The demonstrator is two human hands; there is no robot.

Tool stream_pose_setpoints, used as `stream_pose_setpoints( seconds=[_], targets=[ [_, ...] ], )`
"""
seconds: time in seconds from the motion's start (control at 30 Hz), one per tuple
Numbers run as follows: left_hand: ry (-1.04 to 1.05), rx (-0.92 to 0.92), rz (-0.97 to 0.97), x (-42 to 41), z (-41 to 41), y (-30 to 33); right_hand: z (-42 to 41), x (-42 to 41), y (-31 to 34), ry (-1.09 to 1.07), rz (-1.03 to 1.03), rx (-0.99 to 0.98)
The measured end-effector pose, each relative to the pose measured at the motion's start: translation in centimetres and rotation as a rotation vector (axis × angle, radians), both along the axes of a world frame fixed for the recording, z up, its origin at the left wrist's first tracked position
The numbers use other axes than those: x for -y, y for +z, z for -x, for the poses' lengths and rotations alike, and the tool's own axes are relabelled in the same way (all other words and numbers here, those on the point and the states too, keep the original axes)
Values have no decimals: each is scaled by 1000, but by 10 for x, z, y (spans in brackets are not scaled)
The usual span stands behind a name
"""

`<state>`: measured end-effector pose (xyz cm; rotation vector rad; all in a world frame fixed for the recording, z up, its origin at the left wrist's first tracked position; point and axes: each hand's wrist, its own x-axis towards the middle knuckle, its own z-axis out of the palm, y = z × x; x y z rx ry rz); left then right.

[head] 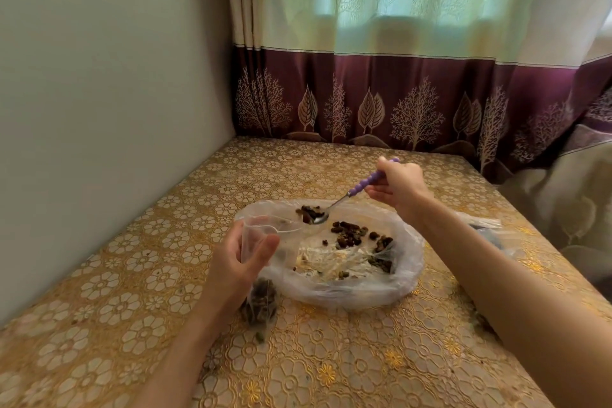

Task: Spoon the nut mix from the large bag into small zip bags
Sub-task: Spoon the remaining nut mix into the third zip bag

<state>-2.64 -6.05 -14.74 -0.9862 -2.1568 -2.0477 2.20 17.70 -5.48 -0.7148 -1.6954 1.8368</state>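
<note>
Nut mix [351, 233] is running low in the large bag [364, 291], spread open on the bench [132, 291], so by my reckoning most of the job is done. Left hand [238, 258] has its fingers curled round a small zip bag [258, 235], mouth held open, seemingly empty. Right hand [397, 185] pinches the purple spoon [337, 205], loaded, right by that mouth. One filled small bag [261, 305] lies beside the left wrist.
</note>
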Motion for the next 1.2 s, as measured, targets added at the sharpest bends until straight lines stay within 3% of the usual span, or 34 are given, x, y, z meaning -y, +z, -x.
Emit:
stream_pose_setpoints(
  seconds=[0.27,0.53,0.73,0.93,1.07,1.2],
  targets=[
    [15,4,14,1,-1,2,5,32,39,125,-190,-139],
    [25,8,-9,2,1,0,2,74,42,186,-645,-350],
    [35,0,-6,0,1,-1,1,61,40,141,-603,-420],
    [25,-8,-9,1,2,0,-5,20,20,-85,-409,-314],
    [32,-12,18,0,1,1,-13,-2,0,-63,-512,-86],
    [29,8,35,2,2,-2,-21,-12,-16,-27,-609,8]
  ],
)
